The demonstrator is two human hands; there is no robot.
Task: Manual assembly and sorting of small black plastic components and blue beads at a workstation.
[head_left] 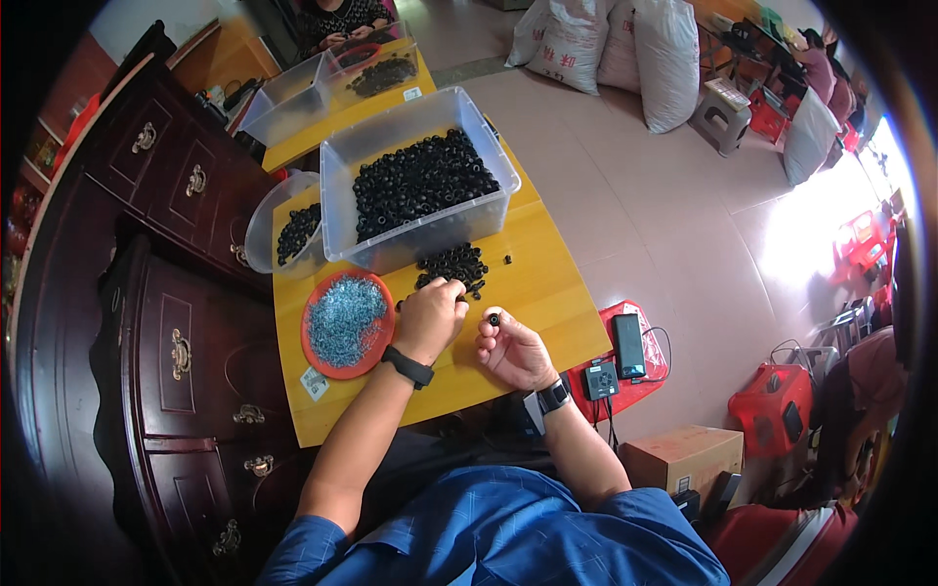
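Note:
My right hand [515,354] is turned palm up and pinches a small black ring-shaped part [494,319] between thumb and fingertips. Over the near edge of a loose pile of similar black parts [455,262], my left hand [430,317] has its fingers bent together. Its fingertips are turned away, so whatever they hold is hidden. Left of that hand, a red plate [377,355] carries a heap of tiny silvery-blue pieces [344,318]. One black part [508,260] lies apart, right of the pile.
A large clear bin [430,230] full of black parts stands behind the pile on the yellow table [547,293]. A round clear tub [260,232] sits left of it. Dark drawers [176,332] flank the table. A red stool [640,386] bears electronic devices. Another person [342,24] sits beyond.

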